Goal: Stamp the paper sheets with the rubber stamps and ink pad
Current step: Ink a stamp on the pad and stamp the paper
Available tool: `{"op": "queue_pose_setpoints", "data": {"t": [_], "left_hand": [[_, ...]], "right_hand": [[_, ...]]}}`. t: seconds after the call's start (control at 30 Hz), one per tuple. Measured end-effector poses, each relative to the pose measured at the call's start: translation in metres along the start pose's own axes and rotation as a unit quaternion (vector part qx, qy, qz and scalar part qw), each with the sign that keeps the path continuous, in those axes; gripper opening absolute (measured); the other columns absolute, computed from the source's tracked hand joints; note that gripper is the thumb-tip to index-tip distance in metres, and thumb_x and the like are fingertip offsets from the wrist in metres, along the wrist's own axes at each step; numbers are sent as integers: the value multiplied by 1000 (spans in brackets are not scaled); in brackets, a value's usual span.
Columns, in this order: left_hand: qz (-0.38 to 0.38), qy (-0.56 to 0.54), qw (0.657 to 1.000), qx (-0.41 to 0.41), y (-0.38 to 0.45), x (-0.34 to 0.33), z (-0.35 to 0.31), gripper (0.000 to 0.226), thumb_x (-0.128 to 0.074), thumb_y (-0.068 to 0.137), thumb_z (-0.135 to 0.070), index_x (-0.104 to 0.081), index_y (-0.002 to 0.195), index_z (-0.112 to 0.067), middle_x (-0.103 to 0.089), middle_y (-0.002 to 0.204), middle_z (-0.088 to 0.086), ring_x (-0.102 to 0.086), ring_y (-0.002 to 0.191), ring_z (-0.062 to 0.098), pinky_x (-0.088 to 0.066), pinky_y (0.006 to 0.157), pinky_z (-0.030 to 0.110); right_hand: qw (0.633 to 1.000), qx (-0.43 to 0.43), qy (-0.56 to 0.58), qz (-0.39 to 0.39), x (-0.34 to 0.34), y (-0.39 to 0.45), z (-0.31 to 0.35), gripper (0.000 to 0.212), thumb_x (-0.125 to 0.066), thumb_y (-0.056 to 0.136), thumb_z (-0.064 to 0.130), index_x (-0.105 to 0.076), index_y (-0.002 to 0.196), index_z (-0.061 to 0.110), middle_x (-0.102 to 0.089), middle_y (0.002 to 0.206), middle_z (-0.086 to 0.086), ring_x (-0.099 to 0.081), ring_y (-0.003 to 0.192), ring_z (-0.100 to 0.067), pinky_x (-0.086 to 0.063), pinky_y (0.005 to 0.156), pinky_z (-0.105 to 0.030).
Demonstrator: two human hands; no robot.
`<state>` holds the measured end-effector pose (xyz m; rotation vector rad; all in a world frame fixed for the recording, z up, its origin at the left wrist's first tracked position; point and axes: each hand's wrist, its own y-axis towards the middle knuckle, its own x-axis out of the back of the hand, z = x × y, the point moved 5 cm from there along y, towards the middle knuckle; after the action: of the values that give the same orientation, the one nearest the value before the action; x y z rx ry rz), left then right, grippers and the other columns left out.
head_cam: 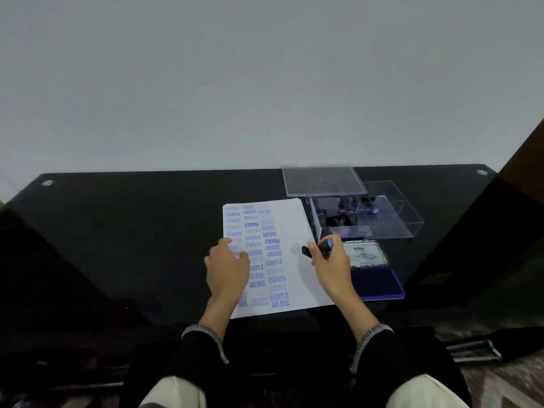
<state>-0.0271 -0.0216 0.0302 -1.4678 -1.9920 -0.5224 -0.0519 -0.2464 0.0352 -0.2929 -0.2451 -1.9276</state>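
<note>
A white paper sheet (pixel 290 222) lies on the black table, its left and middle columns covered with blue stamped words. My left hand (pixel 228 265) rests flat on the sheet's left side, fingers spread. My right hand (pixel 331 260) hovers over the sheet's right edge, gripping a black rubber stamp (pixel 322 246) with a blue end, held tilted on its side. Just right of that hand lies the open blue ink pad (pixel 379 282), its lid (pixel 366 254) folded back. A clear box (pixel 338 219) behind it holds several more black stamps.
The black glass table (pixel 132 231) runs wide to the left. The box's clear lid (pixel 322 179) leans at the back, and a second clear box (pixel 394 213) stands to the right. A dark chair or panel (pixel 485 231) stands at the right edge. My knees show below.
</note>
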Motion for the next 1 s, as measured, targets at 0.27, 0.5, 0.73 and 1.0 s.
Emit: {"op": "queue_pose_setpoints", "data": {"t": [0.27, 0.5, 0.73, 1.0], "left_hand": [[-3, 28, 1000, -3, -22, 4, 10, 40, -52, 95, -27, -46, 133, -17, -49, 130, 6, -45, 114, 23, -40, 74, 32], [-14, 24, 1000, 0, -26, 9, 13, 35, -52, 94, -28, -50, 128, -20, -52, 123, 2, -51, 105, 19, -41, 73, 32], [-19, -7, 1000, -4, -10, 6, -1, 33, -54, 94, -25, -52, 126, -20, -54, 124, 2, -54, 106, 20, -48, 77, 35], [22, -85, 995, 46, 15, 3, 4, 33, -57, 92, -21, -48, 123, -10, -59, 108, 6, -64, 84, 21, -47, 57, 27]], "right_hand": [[999, -13, -31, -22, 6, -19, -6, 22, -57, 95, 24, -44, 94, 6, -61, 82, -10, -63, 80, -29, -42, 58, -22], [999, -17, -40, -29, 9, -19, -3, 23, -57, 95, 24, -44, 94, 5, -61, 83, -13, -63, 81, -33, -42, 59, -26], [999, -23, -22, -22, 4, -7, 7, 22, -57, 95, 23, -45, 96, 6, -63, 86, -13, -65, 82, -35, -52, 70, -41], [998, -25, -48, -13, 5, 1, 12, 20, -56, 95, 22, -45, 98, 5, -60, 86, -10, -59, 75, -21, -50, 63, -31]]}}
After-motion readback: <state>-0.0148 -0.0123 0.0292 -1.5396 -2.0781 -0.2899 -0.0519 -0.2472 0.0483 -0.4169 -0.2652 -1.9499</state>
